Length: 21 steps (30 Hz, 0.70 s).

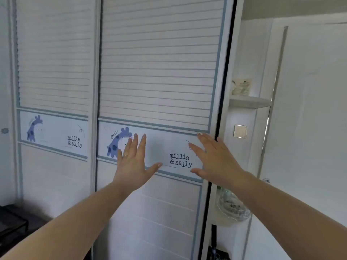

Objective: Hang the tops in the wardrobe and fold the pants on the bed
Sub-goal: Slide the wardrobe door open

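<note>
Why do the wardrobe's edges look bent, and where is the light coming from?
Head view: the wide-angle lens bows the sliding door frame; bright, washed-out daylight falls on the right wall; the left hand and right hand cast soft shadows on the giraffe panel; everything looks slightly soft.

Bright, washed-out daylight, overexposed at right, soft overall blur, wide-angle bowing at edges

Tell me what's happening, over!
Left hand and right hand open, flat against white slatted sliding wardrobe door. Door nearly shut, dark gap at its right edge. No tops or pants in view.
</note>
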{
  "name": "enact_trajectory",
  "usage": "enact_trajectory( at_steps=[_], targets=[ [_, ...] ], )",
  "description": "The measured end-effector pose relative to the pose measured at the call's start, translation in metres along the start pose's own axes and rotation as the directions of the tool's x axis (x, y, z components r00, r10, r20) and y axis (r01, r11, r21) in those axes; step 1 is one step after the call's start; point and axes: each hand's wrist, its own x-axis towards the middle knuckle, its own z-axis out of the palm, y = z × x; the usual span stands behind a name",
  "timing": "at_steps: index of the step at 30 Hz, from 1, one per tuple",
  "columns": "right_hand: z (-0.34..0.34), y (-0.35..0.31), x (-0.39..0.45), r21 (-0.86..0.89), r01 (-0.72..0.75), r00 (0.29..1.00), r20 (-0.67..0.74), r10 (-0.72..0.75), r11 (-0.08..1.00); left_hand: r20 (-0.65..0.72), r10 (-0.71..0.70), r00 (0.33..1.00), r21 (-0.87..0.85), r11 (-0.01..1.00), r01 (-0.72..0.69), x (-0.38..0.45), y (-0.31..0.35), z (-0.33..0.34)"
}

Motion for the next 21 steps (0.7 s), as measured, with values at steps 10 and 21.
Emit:
enact_trajectory(
  at_steps=[10,21],
  targets=[
    [0.080,0.036,0.114,-0.295,-0.064,0.997,-0.054,0.051,0.953,0.031,-0.277,0.960,-0.389,0.882,0.267,0.114,0.000,0.123],
    [0.113,0.042,0.157,-0.306,-0.247,0.964,-0.175,0.200,0.919,0.202,-0.385,0.900,-0.596,0.681,0.425,0.149,0.020,0.177]
  ],
)
